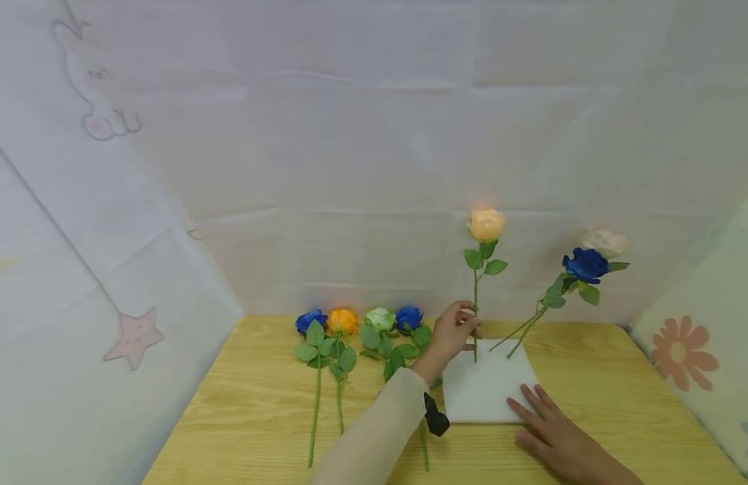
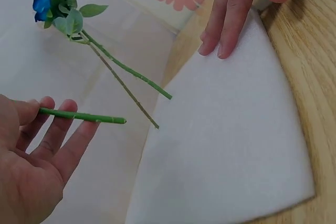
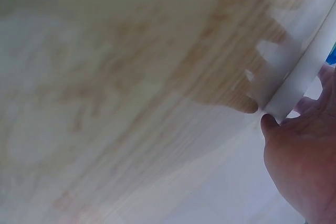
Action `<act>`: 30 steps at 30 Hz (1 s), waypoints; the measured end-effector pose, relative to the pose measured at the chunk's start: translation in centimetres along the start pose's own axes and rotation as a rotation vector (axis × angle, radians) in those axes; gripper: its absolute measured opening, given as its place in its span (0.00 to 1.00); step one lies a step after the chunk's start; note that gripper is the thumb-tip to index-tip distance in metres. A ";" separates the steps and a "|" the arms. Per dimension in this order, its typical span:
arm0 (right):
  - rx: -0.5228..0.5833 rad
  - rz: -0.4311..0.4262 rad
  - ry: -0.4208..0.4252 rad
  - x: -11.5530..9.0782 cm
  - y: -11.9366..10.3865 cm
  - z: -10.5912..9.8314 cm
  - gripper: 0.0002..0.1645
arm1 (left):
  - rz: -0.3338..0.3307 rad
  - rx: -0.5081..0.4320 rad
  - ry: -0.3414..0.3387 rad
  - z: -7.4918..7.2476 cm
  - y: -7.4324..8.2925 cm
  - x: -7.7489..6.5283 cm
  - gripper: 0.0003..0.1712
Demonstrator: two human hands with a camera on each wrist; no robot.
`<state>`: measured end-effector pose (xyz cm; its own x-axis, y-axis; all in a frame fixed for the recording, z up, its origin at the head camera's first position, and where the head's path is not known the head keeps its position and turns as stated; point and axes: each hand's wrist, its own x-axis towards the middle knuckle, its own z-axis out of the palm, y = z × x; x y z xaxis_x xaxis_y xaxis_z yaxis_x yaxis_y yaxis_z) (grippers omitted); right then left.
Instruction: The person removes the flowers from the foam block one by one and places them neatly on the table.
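My left hand [image 1: 457,331] pinches the green stem of a peach rose [image 1: 487,225] and holds it upright over a white foam sheet [image 1: 485,397]. The cut end of that stem [image 2: 84,116] sticks out past the fingers in the left wrist view. With straight, spread fingers, my right hand [image 1: 558,434] rests on the sheet's near right corner. In the right wrist view the thumb [image 3: 270,124] is at the sheet's edge. A blue rose [image 1: 586,265] and a pale rose [image 1: 605,242] lean together at the back right, their stem ends over the sheet's far part.
Left of the sheet on the wooden table [image 1: 228,404] lie a blue rose [image 1: 311,320], an orange rose [image 1: 343,321], a pale green rose [image 1: 380,319] and another blue rose [image 1: 409,316]. My left sleeve [image 1: 374,431] passes over some stems. A pale printed backdrop [image 1: 374,168] stands behind.
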<state>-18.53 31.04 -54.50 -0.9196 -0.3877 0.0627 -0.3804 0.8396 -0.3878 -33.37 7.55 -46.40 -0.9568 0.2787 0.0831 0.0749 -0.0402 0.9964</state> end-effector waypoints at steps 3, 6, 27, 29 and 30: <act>-0.005 -0.003 0.005 0.0 0.1 0.1 0.35 | -0.008 -0.011 -0.037 -0.5 0.3 -0.7 0.17; -0.021 -0.019 0.022 -0.1 0.3 0.2 0.35 | -0.006 -0.009 -0.068 -1.1 0.5 -1.3 0.19; 0.040 0.010 -0.045 0.1 -0.1 -0.8 0.36 | 0.004 -0.061 -0.199 -5.2 3.0 -5.6 0.25; 0.048 0.008 -0.050 0.1 -0.1 -0.7 0.36 | 0.002 -0.067 -0.193 -5.6 3.1 -6.0 0.26; 0.056 0.005 -0.052 0.1 -0.1 -0.7 0.36 | -0.001 -0.072 -0.188 -5.7 3.2 -6.2 0.26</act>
<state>-18.64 31.21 -53.85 -0.9147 -0.4039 0.0138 -0.3685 0.8195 -0.4389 -28.79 0.17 -43.85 -0.8869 0.4530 0.0907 0.0471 -0.1066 0.9932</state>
